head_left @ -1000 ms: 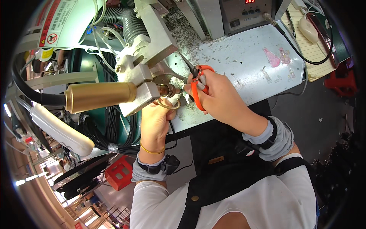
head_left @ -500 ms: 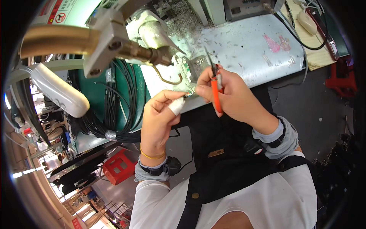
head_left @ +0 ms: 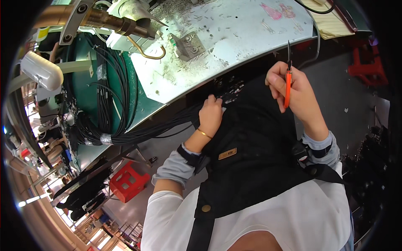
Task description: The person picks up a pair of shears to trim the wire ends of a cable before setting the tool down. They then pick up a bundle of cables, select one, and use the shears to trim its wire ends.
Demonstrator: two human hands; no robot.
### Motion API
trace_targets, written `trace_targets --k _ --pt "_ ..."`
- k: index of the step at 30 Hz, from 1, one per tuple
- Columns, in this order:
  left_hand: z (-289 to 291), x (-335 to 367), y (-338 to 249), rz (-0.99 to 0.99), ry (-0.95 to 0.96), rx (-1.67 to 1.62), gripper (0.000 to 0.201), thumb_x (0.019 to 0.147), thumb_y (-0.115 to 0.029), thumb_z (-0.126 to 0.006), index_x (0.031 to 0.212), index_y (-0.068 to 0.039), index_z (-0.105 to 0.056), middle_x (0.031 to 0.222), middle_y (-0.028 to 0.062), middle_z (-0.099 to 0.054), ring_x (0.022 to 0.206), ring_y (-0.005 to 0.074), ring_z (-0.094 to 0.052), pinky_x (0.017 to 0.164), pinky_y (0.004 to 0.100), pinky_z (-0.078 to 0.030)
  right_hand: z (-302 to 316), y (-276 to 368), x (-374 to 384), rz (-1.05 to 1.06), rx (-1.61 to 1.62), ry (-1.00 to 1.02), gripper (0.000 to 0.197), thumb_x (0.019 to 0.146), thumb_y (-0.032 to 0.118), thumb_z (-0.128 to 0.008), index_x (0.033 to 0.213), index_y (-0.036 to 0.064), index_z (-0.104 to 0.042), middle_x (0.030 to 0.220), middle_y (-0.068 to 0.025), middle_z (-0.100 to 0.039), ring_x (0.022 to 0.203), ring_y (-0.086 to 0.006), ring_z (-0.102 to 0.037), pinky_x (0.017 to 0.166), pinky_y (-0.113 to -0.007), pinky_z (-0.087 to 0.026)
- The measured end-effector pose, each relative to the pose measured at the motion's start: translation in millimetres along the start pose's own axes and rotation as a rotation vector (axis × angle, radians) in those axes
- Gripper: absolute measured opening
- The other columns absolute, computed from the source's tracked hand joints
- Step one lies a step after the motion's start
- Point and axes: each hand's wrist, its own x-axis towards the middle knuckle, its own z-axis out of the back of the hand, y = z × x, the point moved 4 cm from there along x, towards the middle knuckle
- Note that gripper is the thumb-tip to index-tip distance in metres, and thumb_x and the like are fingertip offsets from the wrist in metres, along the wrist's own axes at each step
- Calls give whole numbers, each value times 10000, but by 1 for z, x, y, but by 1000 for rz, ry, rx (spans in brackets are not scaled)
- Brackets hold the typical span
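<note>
My left hand (head_left: 210, 114) is over a bundle of thin black cables (head_left: 178, 120) at the table's front edge. Its fingers are curled round cables in the bundle, and what lies inside the grip is mostly hidden. Beyond the fingers, pale cable ends (head_left: 232, 91) fan out over the black apron (head_left: 255, 134). To the right, my right hand (head_left: 299, 92) is raised apart from the table. It grips orange-handled scissors (head_left: 288, 90), whose slim dark blades point up and away from me.
A machine with a brass-coloured cylinder (head_left: 109, 21) and a hooked tube (head_left: 146, 54) overhangs the pale worktop (head_left: 234, 46), where a small metal block (head_left: 188, 45) and clippings lie. Coiled cables (head_left: 104, 83) cover a green surface at left. Red stools (head_left: 129, 182) stand on the floor.
The hands have separated. My left hand has dropped from the table edge onto the cable bundle; my right hand has moved right, keeping the scissors. The view has shifted too.
</note>
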Motion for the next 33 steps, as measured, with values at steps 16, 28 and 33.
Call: trace_targets --k 16,28,33 --pt "112 5 -48 116 78 -466 197 623 -28 -666 801 -10 -584 734 58 -546 550 191 -510 503 273 -399 -4 -47 -29 -18 -197 -24 88 832 104 -532 812 19 -524 562 -26 -485 372 -63 -416 344 -178 -325" --pt "163 -13 -52 293 71 -832 148 642 24 -676 771 5 -605 741 2 -534 561 41 -385 489 176 -283 -40 -14 -28 -150 326 239 142 824 128 -555 810 -11 -532 527 -39 -495 328 -74 -409 302 -183 -291" --pt "163 -16 -45 365 114 -1166 137 647 34 -678 760 18 -602 764 4 -533 602 36 -397 529 171 -291 -47 -6 -29 -178 358 272 160 829 131 -544 798 -25 -531 486 -37 -479 313 -73 -399 297 -184 -284"
